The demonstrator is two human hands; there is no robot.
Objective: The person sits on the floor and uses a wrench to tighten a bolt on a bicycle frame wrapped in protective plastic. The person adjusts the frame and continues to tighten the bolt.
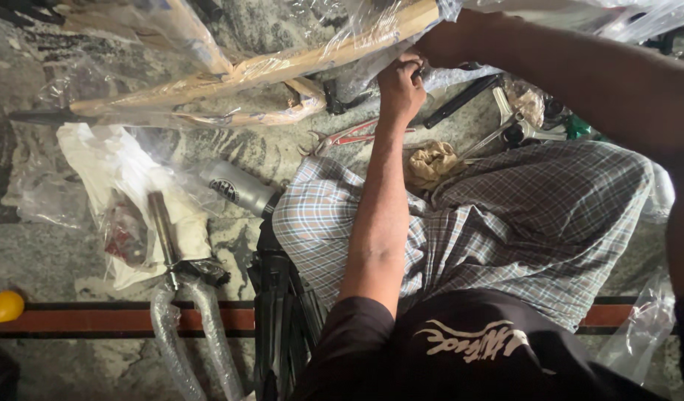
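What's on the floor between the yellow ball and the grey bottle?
In the head view, between the yellow ball and the grey bottle lies a plastic-wrapped bike fork on a white bag.

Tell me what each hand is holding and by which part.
The left hand has its fingers closed on something small and dark under the plastic-wrapped frame tube; what exactly, cannot be told. The right hand is hidden behind the wrap.

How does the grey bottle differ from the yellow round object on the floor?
The grey bottle is long, capped in black, and lies on its side beside the plaid cloth; the yellow round object is small, ball-like, and sits apart at the frame's left edge. Both rest on the stone floor, untouched by either hand.
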